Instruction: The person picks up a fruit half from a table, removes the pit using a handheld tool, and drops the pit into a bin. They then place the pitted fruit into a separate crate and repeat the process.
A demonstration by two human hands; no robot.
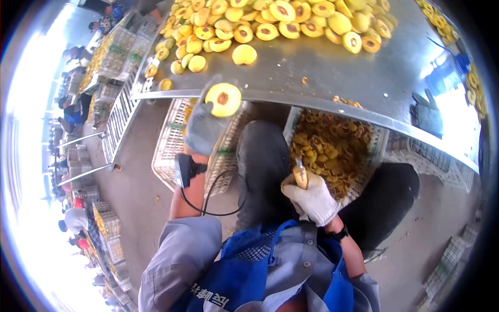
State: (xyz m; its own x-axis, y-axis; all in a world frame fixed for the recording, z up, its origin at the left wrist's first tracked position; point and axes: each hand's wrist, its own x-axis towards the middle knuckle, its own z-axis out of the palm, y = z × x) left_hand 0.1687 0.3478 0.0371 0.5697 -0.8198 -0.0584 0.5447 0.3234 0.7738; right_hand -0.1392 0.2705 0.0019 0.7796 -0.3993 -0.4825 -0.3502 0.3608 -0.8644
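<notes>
My left hand, in a grey glove, is closed around a yellow peach half at the table's front edge. The cut face points up and shows a brown pit area in the middle. Over my lap, my right hand, in a white knit glove, grips a small pitting knife with a wooden handle. Its short metal tip points away from me; its exact shape is hard to make out. Many halved peaches are heaped on the metal table ahead.
Below the table edge, a white crate holds peach scraps and pits. Another white crate stands left of my knee. A dark glove lies on the table's right side. Stacked crates and other people are at far left.
</notes>
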